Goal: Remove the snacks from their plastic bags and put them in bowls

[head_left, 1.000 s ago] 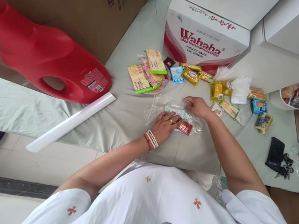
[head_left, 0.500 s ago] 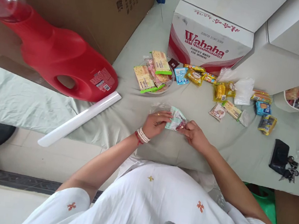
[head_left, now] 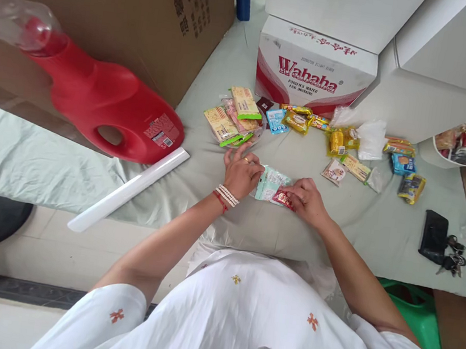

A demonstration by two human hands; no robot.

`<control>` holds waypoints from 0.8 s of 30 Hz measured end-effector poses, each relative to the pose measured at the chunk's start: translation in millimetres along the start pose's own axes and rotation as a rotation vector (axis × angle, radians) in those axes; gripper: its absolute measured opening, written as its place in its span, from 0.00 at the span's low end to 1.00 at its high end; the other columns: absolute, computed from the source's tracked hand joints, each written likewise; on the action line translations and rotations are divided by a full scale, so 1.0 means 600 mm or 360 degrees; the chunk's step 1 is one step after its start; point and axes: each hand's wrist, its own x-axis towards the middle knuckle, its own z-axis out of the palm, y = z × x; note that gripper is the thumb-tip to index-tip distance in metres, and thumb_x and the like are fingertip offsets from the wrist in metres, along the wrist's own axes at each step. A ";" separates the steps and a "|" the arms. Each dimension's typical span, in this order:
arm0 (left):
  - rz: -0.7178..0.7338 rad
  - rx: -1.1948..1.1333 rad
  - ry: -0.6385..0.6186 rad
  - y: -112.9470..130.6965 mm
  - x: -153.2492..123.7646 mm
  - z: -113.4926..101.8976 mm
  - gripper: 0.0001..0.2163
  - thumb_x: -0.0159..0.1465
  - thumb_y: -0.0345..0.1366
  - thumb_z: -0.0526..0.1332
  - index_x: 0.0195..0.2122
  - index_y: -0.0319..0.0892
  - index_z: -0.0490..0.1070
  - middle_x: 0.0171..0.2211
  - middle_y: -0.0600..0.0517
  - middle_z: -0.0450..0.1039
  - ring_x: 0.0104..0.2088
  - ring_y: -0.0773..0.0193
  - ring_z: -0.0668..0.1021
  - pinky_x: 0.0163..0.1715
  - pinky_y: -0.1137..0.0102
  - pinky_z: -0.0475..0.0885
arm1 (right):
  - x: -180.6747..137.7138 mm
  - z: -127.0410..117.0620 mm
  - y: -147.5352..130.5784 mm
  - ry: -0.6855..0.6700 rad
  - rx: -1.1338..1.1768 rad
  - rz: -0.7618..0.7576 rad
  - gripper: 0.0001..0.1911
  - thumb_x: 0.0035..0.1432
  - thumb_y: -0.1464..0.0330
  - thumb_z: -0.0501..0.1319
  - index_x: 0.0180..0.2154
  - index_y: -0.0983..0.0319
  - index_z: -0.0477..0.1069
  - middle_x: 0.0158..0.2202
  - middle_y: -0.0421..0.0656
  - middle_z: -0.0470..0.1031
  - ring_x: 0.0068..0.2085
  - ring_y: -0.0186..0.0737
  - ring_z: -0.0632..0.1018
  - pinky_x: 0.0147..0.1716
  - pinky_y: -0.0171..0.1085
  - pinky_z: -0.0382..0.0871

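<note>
In front of my body, a pale green snack packet (head_left: 269,185) lies between my two hands, just over the cloth. At its lower right shows a shiny red part (head_left: 283,198); whether this is a separate small packet I cannot tell. My left hand (head_left: 242,173) pinches the packet's left edge between thumb and index finger, the other fingers raised and spread. The fingers of my right hand (head_left: 304,201) are closed on the right end, by the red part. Beyond my left hand stands a clear round dish (head_left: 259,138) with wrapped crackers (head_left: 244,103) heaped in it.
Several wrapped snacks (head_left: 296,121) and clear bags (head_left: 370,140) lie behind my right hand. A Wahaba-style printed carton (head_left: 315,71) stands at the back. On the left are a red jug (head_left: 114,101) and a white strip (head_left: 128,190). Keys (head_left: 454,258) and a black case (head_left: 434,236) lie right.
My left hand has shifted to the packet's left edge and its fingers have spread. The packet now lies flatter, with more of the red part showing. The view has tilted slightly.
</note>
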 end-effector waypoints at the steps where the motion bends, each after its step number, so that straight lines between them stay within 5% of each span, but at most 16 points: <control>1: 0.0019 0.0019 0.0032 0.002 -0.002 0.000 0.08 0.67 0.35 0.61 0.38 0.49 0.81 0.47 0.47 0.79 0.69 0.43 0.63 0.64 0.43 0.51 | -0.003 -0.005 -0.002 0.0110 -0.0086 0.0051 0.16 0.69 0.64 0.56 0.51 0.55 0.78 0.43 0.49 0.70 0.49 0.50 0.71 0.51 0.50 0.68; 5: 0.0222 0.0071 0.0068 0.011 -0.010 0.000 0.10 0.70 0.35 0.57 0.39 0.48 0.80 0.54 0.47 0.78 0.65 0.46 0.68 0.59 0.48 0.58 | -0.024 -0.014 -0.015 0.0344 -0.0341 0.0228 0.14 0.67 0.64 0.56 0.48 0.55 0.78 0.43 0.49 0.70 0.51 0.54 0.70 0.54 0.53 0.66; 12: 0.0190 0.0047 -0.0172 0.015 -0.008 0.020 0.10 0.70 0.32 0.55 0.40 0.44 0.77 0.39 0.45 0.79 0.51 0.49 0.74 0.51 0.52 0.62 | -0.007 0.007 -0.021 -0.0152 -0.0416 0.0553 0.15 0.66 0.59 0.62 0.49 0.58 0.81 0.43 0.52 0.77 0.52 0.59 0.69 0.49 0.52 0.65; 15: 0.0146 -0.0025 -0.0157 0.012 -0.005 0.026 0.10 0.70 0.32 0.54 0.41 0.44 0.77 0.41 0.45 0.79 0.52 0.49 0.74 0.50 0.53 0.62 | 0.010 0.000 -0.013 -0.0204 -0.0282 0.0532 0.11 0.67 0.63 0.61 0.42 0.55 0.82 0.38 0.48 0.78 0.50 0.55 0.70 0.51 0.50 0.64; 20: 0.0106 -0.0136 -0.0095 0.008 -0.001 0.027 0.11 0.72 0.34 0.53 0.42 0.44 0.75 0.43 0.45 0.79 0.52 0.51 0.74 0.49 0.56 0.63 | 0.027 -0.030 -0.018 -0.0093 -0.0153 0.0277 0.14 0.69 0.61 0.58 0.44 0.56 0.82 0.42 0.49 0.79 0.51 0.53 0.70 0.55 0.51 0.63; 24: 0.0057 -0.0147 -0.0105 0.005 0.002 0.026 0.11 0.73 0.35 0.52 0.42 0.43 0.75 0.43 0.45 0.79 0.50 0.51 0.75 0.48 0.57 0.64 | 0.029 -0.047 -0.037 -0.0365 0.0222 0.0222 0.21 0.71 0.53 0.54 0.44 0.56 0.81 0.43 0.46 0.81 0.48 0.48 0.75 0.54 0.46 0.65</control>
